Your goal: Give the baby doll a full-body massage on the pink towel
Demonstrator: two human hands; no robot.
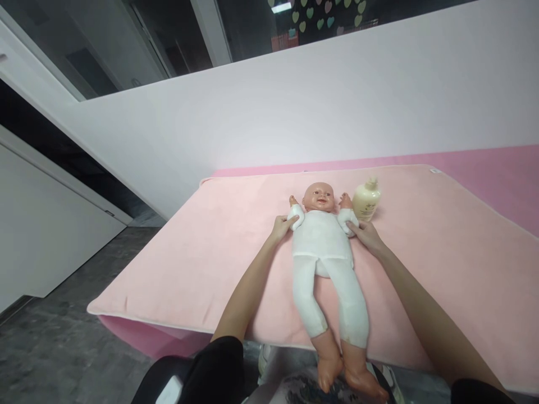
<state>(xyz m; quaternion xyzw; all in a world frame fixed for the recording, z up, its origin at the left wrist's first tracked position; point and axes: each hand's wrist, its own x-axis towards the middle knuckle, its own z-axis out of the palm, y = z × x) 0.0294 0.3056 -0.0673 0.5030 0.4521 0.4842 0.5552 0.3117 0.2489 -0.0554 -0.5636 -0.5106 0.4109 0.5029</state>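
Note:
A baby doll (322, 238) with a white cloth body lies on its back on the pink mat (202, 247). Its head points to the wall, and its bare feet hang over the near edge. My left hand (282, 227) grips the doll's arm on the left side, thumb on top. On the other side my right hand (367, 235) is closed on the doll's other arm in the same way. Both doll arms are bent upward beside the head. Just beyond my right hand stands a pale yellow pump bottle (366, 201), upright on the mat.
Behind the mat runs a white wall (295, 112) with dark windows above it. A darker pink cover (497, 179) shows under the mat's edges. Grey floor (76, 336) lies to the left, by a white panel (54, 219). My legs are below the near edge.

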